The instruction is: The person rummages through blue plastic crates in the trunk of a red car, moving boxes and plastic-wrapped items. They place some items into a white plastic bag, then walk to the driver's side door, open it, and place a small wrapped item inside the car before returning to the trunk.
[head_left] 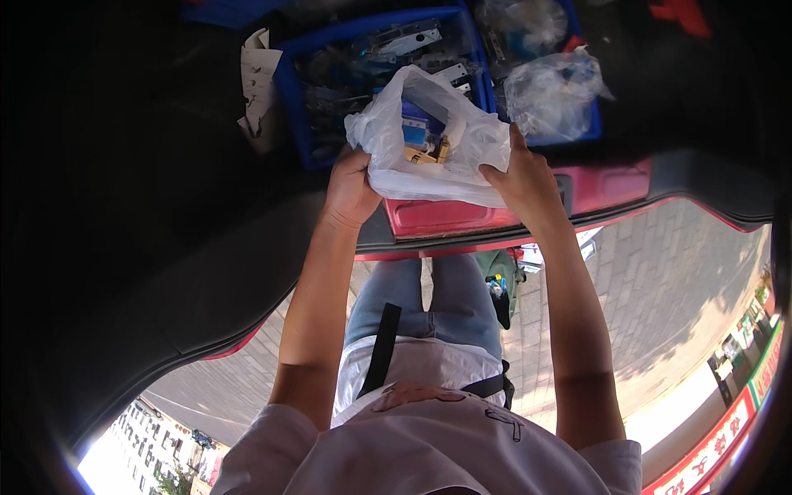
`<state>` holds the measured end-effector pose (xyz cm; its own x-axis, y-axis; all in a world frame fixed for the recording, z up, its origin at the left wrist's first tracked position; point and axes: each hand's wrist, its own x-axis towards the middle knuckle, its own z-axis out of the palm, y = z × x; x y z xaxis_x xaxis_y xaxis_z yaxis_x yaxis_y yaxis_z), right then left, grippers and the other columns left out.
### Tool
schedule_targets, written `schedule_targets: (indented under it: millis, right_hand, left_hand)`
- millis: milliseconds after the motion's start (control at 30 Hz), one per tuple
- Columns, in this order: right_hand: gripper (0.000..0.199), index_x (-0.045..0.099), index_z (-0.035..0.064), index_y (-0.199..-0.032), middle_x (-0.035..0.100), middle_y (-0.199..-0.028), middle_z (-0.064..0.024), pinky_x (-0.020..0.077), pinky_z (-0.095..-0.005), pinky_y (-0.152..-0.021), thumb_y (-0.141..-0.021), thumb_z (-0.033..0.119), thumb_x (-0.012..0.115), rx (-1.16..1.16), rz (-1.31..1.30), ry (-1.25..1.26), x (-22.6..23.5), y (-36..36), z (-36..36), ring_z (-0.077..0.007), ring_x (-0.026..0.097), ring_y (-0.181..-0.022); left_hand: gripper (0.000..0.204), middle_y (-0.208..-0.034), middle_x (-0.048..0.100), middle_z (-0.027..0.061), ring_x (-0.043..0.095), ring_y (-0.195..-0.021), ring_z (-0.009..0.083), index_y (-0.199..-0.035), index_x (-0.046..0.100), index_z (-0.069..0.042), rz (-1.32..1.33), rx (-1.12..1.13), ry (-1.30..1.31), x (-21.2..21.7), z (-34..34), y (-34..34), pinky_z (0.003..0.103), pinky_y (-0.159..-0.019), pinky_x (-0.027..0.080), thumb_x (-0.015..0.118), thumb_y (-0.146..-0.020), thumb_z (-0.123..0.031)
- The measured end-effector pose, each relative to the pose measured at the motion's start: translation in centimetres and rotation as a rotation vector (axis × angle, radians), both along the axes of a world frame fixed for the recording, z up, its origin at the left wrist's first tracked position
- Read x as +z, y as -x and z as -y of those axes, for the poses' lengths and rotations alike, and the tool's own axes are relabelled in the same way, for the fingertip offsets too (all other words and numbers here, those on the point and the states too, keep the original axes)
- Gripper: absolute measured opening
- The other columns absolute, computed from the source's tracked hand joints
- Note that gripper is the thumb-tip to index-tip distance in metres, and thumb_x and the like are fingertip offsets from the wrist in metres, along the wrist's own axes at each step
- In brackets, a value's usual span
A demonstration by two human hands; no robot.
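Note:
A white plastic bag [392, 181] hangs between my two hands over the edge of a car's cargo area, its mouth spread wide. My left hand [352, 188] is closed on the bag's left rim. On the opposite side, my right hand [521, 180] grips the right rim, thumb inside and fingers outside. Down in the bag lie a blue-and-white box [414, 132] and some brass-coloured metal pieces [443, 149]; their exact kind is hard to make out. Behind the bag stands a blue bin [290, 107] filled with metal hardware in clear wrappers, partly hidden by the bag.
A second blue bin [596, 124] at the right holds clear plastic bags [551, 92]. Torn white cardboard [259, 78] lies left of the bins. The red car sill [606, 186] runs in front of me. A dark green bag [495, 272] is on the paving [627, 272] by my legs.

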<state>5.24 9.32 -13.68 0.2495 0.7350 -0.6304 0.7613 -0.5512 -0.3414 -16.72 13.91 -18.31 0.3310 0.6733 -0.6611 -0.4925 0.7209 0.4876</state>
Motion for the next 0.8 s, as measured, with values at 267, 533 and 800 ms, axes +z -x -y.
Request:
schedule_targets:
  millis: [267, 533, 800]
  right_hand:
    - [0.06, 0.036, 0.009, -0.127, 0.062, -0.075, -0.0193, 0.049, -0.0423, -0.07, -0.075, 0.019, 0.064, -0.038, -0.2, -0.163, -6.6, 0.9, -0.3, -0.0367, 0.062, -0.076]
    - [0.012, 0.062, 0.0, -0.09, 0.055, -0.063, -0.0007, 0.0344, -0.019, -0.053, -0.08, 0.007, 0.062, -0.295, -0.723, -0.051, -3.2, -0.9, -1.9, -0.004, 0.045, -0.057]
    - [0.005, 0.062, 0.0007, -0.082, 0.056, -0.059, -0.0025, 0.0359, -0.0204, -0.048, -0.077, 0.003, 0.062, -0.119, -0.666, -0.326, 6.1, -3.2, -6.2, -0.0051, 0.048, -0.052]
  left_hand:
    - [0.04, -0.112, 0.054, 0.0101, 0.051, -0.105, 0.0229, -0.118, 0.045, -0.001, -0.324, 0.026, 0.063, -4.4, -1.5, 0.9, 0.034, -0.091, 0.041, 0.043, -0.077, -0.003]
    - [0.035, -0.11, 0.056, 0.0097, 0.054, -0.103, 0.022, -0.116, 0.048, -0.003, -0.106, 0.27, 0.093, 0.1, -2.0, 0.3, 0.035, -0.089, 0.042, 0.042, -0.082, -0.012]
    - [0.052, -0.116, 0.053, 0.0146, 0.051, -0.108, 0.0271, -0.122, 0.042, 0.0, 0.213, 0.221, -0.277, 7.1, -3.4, -0.5, 0.041, -0.094, 0.04, 0.042, -0.07, -0.005]
